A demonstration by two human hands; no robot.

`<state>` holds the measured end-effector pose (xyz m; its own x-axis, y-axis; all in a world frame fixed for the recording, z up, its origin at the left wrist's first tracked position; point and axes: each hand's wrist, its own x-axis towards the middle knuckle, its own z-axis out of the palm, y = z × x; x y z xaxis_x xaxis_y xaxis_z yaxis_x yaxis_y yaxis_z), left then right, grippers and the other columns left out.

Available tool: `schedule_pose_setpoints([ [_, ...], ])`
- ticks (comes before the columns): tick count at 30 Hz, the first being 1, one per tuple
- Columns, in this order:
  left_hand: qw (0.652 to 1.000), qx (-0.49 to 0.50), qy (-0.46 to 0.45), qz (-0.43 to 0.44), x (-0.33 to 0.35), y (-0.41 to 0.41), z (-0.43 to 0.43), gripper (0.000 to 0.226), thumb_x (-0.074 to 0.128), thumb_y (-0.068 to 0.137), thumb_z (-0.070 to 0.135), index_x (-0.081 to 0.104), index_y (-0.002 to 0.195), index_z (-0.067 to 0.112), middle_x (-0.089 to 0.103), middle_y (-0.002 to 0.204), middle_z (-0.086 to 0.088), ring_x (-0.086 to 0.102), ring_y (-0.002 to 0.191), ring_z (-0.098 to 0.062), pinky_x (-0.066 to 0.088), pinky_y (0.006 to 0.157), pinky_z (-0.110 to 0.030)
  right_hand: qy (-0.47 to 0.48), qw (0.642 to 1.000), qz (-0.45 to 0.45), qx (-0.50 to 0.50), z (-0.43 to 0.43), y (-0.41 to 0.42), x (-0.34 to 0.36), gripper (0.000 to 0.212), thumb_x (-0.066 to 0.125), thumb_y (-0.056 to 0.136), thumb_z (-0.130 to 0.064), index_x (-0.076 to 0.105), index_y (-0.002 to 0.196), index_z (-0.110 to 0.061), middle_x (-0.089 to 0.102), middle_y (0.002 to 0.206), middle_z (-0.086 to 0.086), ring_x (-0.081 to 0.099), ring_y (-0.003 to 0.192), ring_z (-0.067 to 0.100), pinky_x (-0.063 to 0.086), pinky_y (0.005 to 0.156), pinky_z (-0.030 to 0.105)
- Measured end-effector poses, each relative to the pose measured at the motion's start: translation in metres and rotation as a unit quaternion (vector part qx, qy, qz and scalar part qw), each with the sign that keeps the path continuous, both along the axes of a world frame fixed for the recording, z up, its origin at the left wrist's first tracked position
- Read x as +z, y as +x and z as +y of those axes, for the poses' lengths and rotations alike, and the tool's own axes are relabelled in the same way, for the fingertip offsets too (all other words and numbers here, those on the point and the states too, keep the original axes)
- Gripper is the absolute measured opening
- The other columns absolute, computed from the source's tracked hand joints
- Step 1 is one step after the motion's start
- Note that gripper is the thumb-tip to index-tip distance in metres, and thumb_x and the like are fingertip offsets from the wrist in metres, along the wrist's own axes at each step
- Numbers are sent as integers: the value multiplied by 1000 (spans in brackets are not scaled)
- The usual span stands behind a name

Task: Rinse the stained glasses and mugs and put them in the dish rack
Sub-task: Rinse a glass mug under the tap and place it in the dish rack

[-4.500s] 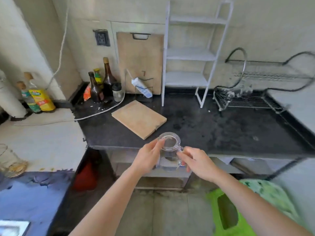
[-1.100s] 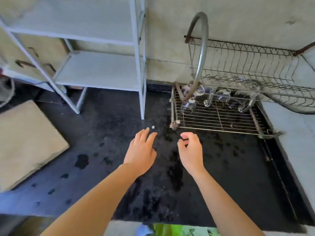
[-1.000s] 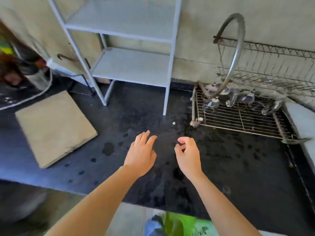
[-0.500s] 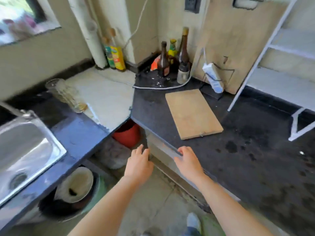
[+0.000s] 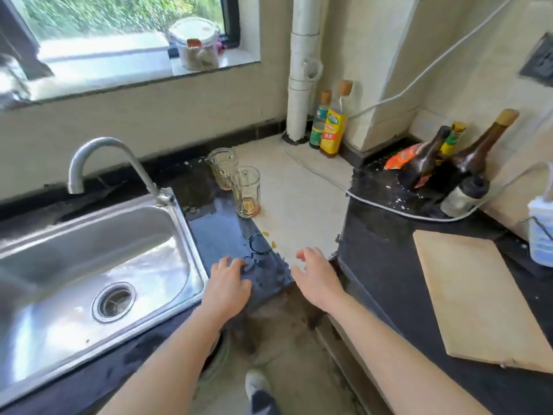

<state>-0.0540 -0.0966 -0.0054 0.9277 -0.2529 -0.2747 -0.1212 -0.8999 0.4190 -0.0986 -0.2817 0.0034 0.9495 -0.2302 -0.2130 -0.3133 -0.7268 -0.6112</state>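
Both your hands are empty. Your left hand (image 5: 227, 287) hangs over the near edge of the wet dark counter (image 5: 221, 235), just right of the steel sink (image 5: 191, 259), fingers loosely spread around nothing; whether it touches the surface I cannot tell. Your right hand (image 5: 318, 278) is to its right, apart from it, fingers relaxed and spread as well. The stained pieces stand upright farther back, right of the tap (image 5: 98, 154): a glass (image 5: 247, 191) with brownish residue in its bottom, and close behind it a mug (image 5: 223, 167). A wooden cutting board (image 5: 478, 301) lies on the right-hand counter, with sauce bottles (image 5: 428, 157) in the far right corner
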Motion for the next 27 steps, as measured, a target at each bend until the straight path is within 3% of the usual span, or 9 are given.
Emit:
schedule_pose_setpoints([
  [8, 990, 56, -118, 47, 4, 121, 4, 67, 44, 90, 7, 21, 152, 20, 23, 159, -2, 19, 145, -24, 22, 114, -35, 21, 1000, -4, 5, 17, 148, 7, 36, 49, 95, -29, 50, 126, -10, 54, 122, 5, 54, 105, 21, 43, 91, 32],
  [11, 974, 90, -197, 67, 10, 148, 0, 78, 43, 86, 1, 13, 153, 27, 24, 157, 1, 46, 127, -21, 47, 90, -27, 58, 997, -19, -48, 23, 184, 16, 44, 48, 96, -36, 46, 130, -9, 57, 109, 2, 55, 107, 23, 41, 91, 32],
  [14, 963, 99, -239, 82, 12, 167, -4, 82, 41, 86, -4, 9, 154, 29, 30, 154, -5, 58, 101, -18, 43, 57, -19, 81, 994, -10, -76, 29, 209, 23, 55, 41, 98, -44, 42, 138, -7, 60, 116, 10, 53, 116, 27, 39, 93, 33],
  [16, 957, 89, -261, 86, 12, 175, -5, 82, 40, 86, -6, 10, 153, 31, 25, 157, -1, 57, 112, -30, 51, 67, -26, 75, 994, 6, -80, 33, 222, 21, 56, 39, 96, -49, 47, 131, -6, 59, 123, 14, 53, 116, 30, 39, 90, 35],
  [17, 955, 81, -271, 92, 12, 176, -6, 82, 39, 85, -6, 12, 153, 32, 23, 158, 3, 52, 121, -33, 54, 81, -34, 66, 994, 12, -83, 34, 227, 19, 54, 39, 95, -50, 52, 123, -6, 61, 118, 13, 54, 110, 30, 40, 85, 35],
  [19, 949, 68, -288, 110, 13, 176, -7, 83, 37, 83, -8, 16, 152, 35, 25, 157, 8, 46, 129, -22, 49, 97, -37, 42, 994, 22, -97, 37, 234, 13, 42, 40, 95, -45, 54, 102, -6, 61, 102, 12, 55, 95, 30, 39, 76, 33],
  [23, 936, 60, -313, 147, 15, 175, -3, 82, 36, 85, -9, 17, 152, 35, 28, 155, 11, 51, 92, 8, 45, 70, -9, -9, 993, 19, -117, 40, 239, 9, 23, 41, 95, -25, 52, 85, -8, 56, 88, 12, 49, 82, 29, 35, 69, 30],
  [25, 936, 47, -316, 149, 14, 173, 3, 80, 37, 86, -8, 20, 151, 35, 28, 155, 12, 48, 104, 10, 37, 69, 5, -34, 993, 13, -111, 42, 237, 11, 25, 40, 95, -23, 56, 86, -6, 59, 89, 15, 51, 83, 30, 34, 68, 30],
  [27, 936, 46, -321, 137, 15, 169, 13, 74, 41, 88, -3, 27, 149, 36, 32, 153, 14, 41, 129, -1, 33, 82, 3, -54, 994, 8, -94, 45, 231, 12, 26, 39, 96, -23, 55, 83, -7, 61, 89, 15, 50, 81, 30, 34, 67, 31],
])
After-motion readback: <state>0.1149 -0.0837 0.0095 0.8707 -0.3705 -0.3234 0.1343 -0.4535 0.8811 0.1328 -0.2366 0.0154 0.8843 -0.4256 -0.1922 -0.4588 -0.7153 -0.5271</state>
